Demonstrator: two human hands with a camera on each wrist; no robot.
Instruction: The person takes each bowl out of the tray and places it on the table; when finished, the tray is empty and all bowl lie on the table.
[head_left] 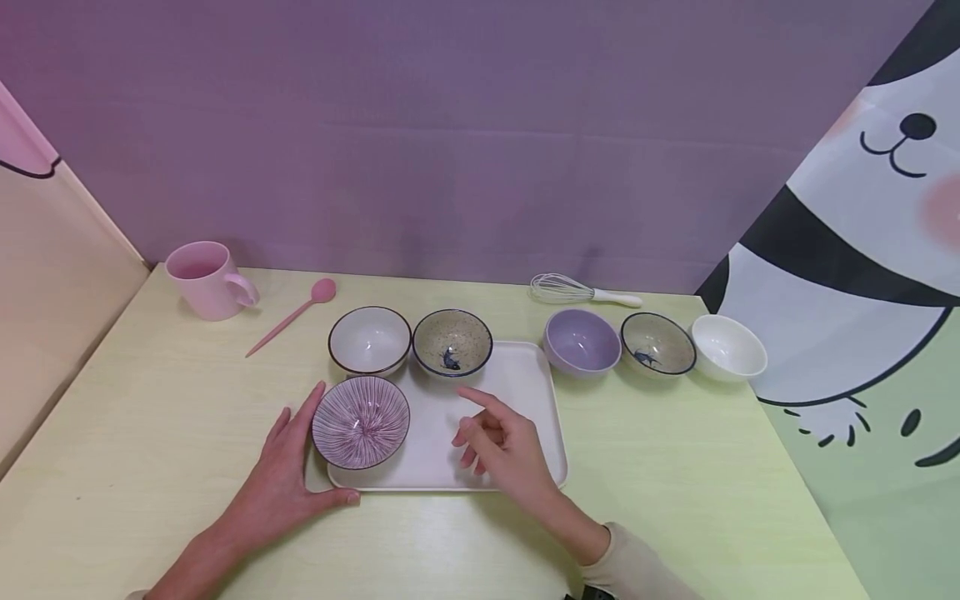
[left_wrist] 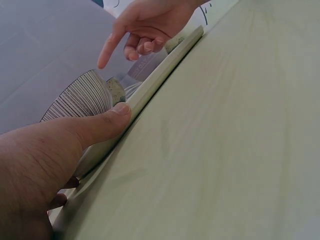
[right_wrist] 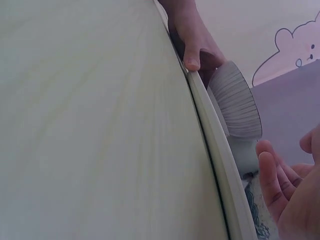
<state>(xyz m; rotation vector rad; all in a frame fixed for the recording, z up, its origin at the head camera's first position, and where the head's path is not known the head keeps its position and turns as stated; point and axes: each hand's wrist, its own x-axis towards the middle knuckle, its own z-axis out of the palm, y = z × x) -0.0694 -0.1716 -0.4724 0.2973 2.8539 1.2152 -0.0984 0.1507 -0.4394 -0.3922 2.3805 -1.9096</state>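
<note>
My left hand [head_left: 281, 479] is at the front left corner of a white tray [head_left: 517, 425], fingers extended along the left side of a purple-striped bowl [head_left: 362, 422]. Its thumb [left_wrist: 107, 122] lies along the tray's front edge. The striped bowl sits on the tray's left part. Over the tray's right part hovers my right hand [head_left: 510, 450], index finger extended, other fingers loosely bent, holding nothing. Behind the striped bowl is a white bowl with a dark rim [head_left: 370, 341]. Beside that stands a speckled beige bowl [head_left: 453, 342] with a blue motif, just beyond my right index fingertip.
Right of the tray, a purple bowl [head_left: 582, 342], another speckled bowl [head_left: 658, 345] and a plain white bowl [head_left: 727, 347] form a row. A whisk [head_left: 585, 290] lies behind them. At the back left are a pink mug [head_left: 206, 283] and a pink spoon [head_left: 294, 317].
</note>
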